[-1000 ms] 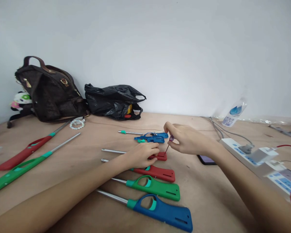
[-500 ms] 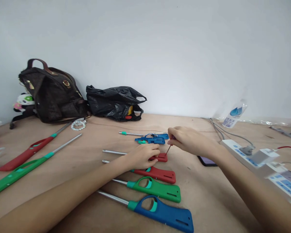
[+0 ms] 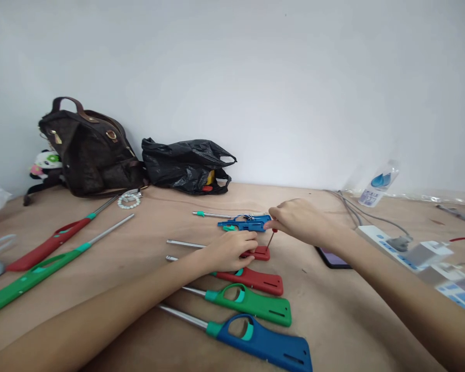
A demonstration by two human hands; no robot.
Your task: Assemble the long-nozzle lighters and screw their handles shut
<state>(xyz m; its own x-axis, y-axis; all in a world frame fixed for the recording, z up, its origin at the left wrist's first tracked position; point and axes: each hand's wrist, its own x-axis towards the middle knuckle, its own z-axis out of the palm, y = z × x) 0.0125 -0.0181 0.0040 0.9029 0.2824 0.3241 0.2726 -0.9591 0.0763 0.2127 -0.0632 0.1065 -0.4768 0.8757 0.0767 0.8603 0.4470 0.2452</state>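
My left hand (image 3: 232,249) is closed around the body of a red lighter (image 3: 262,253), pressing it to the table; its silver tube points left. In my right hand (image 3: 297,221) is a screwdriver (image 3: 272,239) with a red handle, its thin shaft slanting down to the end of that lighter's handle. Behind my hands lies a blue lighter (image 3: 248,223) taken apart, with its silver tube (image 3: 217,215) and wires showing. Nearer to me rest a second red lighter (image 3: 263,281), a green lighter (image 3: 263,306) and a blue lighter (image 3: 275,343), side by side.
To the left lie a long red lighter (image 3: 50,244) and a long green lighter (image 3: 42,274). A dark backpack (image 3: 96,160), a black plastic bag (image 3: 182,163) and a beaded bracelet (image 3: 129,200) sit at the back. Right are a phone (image 3: 333,258), a power strip (image 3: 387,247) and a bottle (image 3: 380,182).
The view has shifted slightly, so everything appears a little further right. My right hand has rolled a little around the screwdriver; my left hand keeps its hold on the red lighter.
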